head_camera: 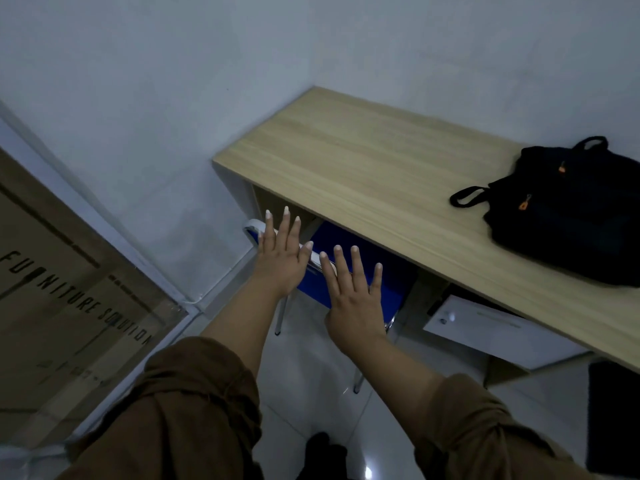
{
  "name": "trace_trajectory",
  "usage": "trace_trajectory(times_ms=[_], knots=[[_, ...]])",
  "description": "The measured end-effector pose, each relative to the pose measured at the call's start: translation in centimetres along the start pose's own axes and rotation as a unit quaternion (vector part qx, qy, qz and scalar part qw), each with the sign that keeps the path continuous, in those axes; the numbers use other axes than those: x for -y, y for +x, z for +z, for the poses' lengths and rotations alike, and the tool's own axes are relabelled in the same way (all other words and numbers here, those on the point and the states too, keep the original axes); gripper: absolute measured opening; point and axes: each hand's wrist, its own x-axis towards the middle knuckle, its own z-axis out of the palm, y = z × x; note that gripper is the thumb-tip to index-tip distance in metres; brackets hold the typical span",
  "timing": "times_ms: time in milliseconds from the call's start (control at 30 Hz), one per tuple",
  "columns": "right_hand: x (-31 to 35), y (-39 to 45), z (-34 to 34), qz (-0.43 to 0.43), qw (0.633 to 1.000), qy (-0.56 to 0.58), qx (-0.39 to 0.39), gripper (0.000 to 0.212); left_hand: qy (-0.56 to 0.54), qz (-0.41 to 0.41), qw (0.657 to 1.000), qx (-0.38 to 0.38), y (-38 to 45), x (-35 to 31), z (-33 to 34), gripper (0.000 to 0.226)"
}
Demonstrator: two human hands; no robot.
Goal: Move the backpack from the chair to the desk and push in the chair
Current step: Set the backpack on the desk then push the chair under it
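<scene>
The black backpack (568, 216) lies on the right end of the light wooden desk (349, 168), its straps towards the left. A blue chair (363, 268) with metal legs is tucked under the desk's front edge, mostly hidden by the top. My left hand (282, 256) and my right hand (353, 296) are spread flat with fingers apart over the chair's back. Whether the palms touch the chair is not visible. Neither hand holds anything.
A white drawer unit (498, 330) sits under the desk to the right of the chair. A large cardboard box (65, 306) with printed lettering leans at the left. White walls close the corner behind the desk. The floor (311, 393) is glossy white tile.
</scene>
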Motion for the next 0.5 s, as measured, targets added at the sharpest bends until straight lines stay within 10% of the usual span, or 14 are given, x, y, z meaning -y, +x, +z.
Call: trace_trajectory(times_ms=[500], knots=[[-6.2, 8.6, -0.3, 0.046, 0.998, -0.018, 0.041, 0.102, -0.003, 0.025, 0.999, 0.045, 11.0, -3.7, 0.2, 0.064]])
